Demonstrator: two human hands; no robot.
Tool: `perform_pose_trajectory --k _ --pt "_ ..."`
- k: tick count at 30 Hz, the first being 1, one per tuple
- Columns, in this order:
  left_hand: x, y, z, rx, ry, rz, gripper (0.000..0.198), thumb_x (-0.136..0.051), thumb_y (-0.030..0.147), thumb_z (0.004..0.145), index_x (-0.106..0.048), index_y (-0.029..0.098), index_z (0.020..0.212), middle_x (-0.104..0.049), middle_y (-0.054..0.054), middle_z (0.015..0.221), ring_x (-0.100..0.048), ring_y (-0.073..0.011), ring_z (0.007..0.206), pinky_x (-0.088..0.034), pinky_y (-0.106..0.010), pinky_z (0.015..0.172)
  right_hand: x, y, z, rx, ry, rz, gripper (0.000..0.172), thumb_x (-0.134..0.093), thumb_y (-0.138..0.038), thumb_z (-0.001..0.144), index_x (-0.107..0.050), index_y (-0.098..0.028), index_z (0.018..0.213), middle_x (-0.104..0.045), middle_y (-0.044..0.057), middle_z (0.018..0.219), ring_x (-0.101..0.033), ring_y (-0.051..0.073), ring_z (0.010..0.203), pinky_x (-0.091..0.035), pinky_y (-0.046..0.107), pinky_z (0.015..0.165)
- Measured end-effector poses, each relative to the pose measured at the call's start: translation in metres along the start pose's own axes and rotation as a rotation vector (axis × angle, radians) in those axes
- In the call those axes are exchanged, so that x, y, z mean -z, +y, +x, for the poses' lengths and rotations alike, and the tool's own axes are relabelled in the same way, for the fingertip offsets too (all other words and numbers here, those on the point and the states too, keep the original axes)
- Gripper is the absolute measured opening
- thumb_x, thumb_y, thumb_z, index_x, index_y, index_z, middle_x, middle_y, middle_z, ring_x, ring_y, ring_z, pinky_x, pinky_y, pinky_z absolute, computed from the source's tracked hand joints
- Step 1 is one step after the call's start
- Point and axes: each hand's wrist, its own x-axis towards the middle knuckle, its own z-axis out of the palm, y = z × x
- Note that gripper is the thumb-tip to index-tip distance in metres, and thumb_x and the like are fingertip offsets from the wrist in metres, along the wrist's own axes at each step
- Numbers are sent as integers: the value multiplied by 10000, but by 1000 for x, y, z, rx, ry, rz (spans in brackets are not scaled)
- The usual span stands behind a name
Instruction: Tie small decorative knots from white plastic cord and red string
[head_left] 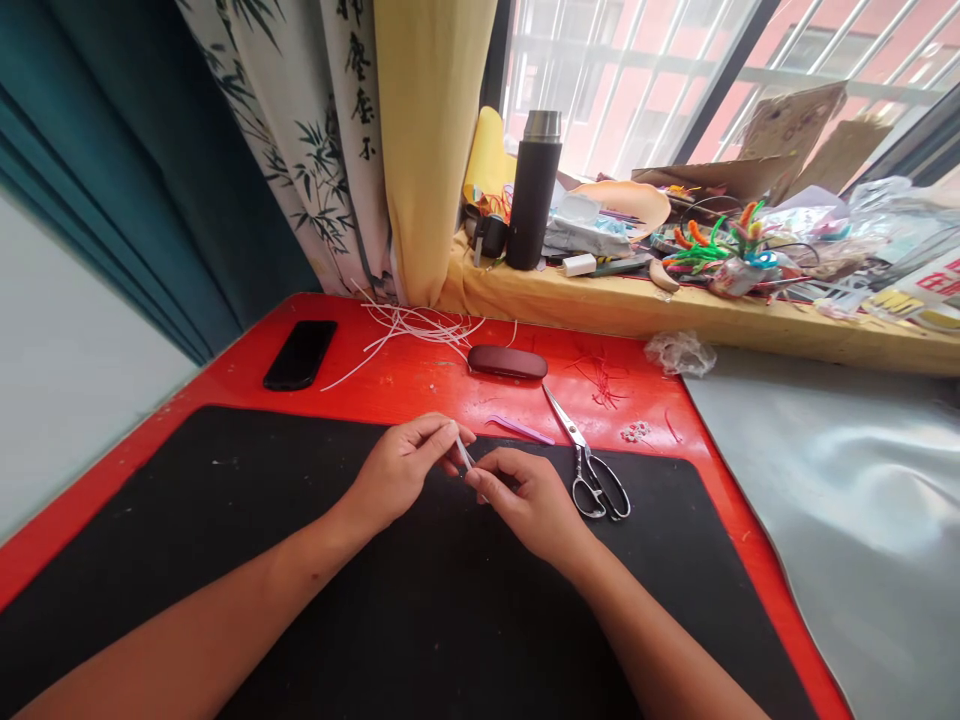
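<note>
A short white strip (464, 453) spans the gap between my two hands above the black mat (300, 620). My left hand (405, 462) pinches its upper end between thumb and fingers. The lower end is gripped by my right hand (529, 500), also in a pinch. Just right of my right hand lie scissors (589, 460) with black-and-silver handles, blades pointing away from me. Purple tweezers (521, 430) rest at the mat's far edge. Farther back, long white strips (420, 325) lie in a loose tangle. My fingers hide both ends of the held strip.
On the red table (360, 395) are a black phone (300, 355), a maroon case (508, 362), red threads (602, 378), small beads (636, 432) and crumpled plastic (680, 354). A dark thermos (534, 195) stands on the cluttered windowsill. A grey sheet (847, 500) covers the right side.
</note>
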Motion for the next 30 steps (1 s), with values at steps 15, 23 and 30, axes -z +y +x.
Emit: perform_pose_trajectory --k 15,23,30 --pt "6 -7 8 82 240 -320 359 -764 487 873 -791 130 897 -737 -57 794 -665 -158 652 -614 -294 650 1 0 2 151 51 -12 184 -686 -373 990 -771 -224 924 -711 81 1003 -677 219 927 -533 345 856" --pt "11 -2 11 80 301 -356 401 -793 512 831 -782 113 873 -713 -55 766 -666 -156 663 -608 -279 639 2 6 3 80 101 32 184 -678 -358 990 -758 -218 901 -720 68 967 -669 223 923 -520 344 878" --pt "13 -7 13 32 346 -299 406 -771 526 846 -766 122 880 -709 -51 759 -679 -172 666 -613 -297 643 0 8 3 -76 74 47 235 -694 -417 956 -753 -205 876 -717 30 825 -625 186 754 -481 287 699"
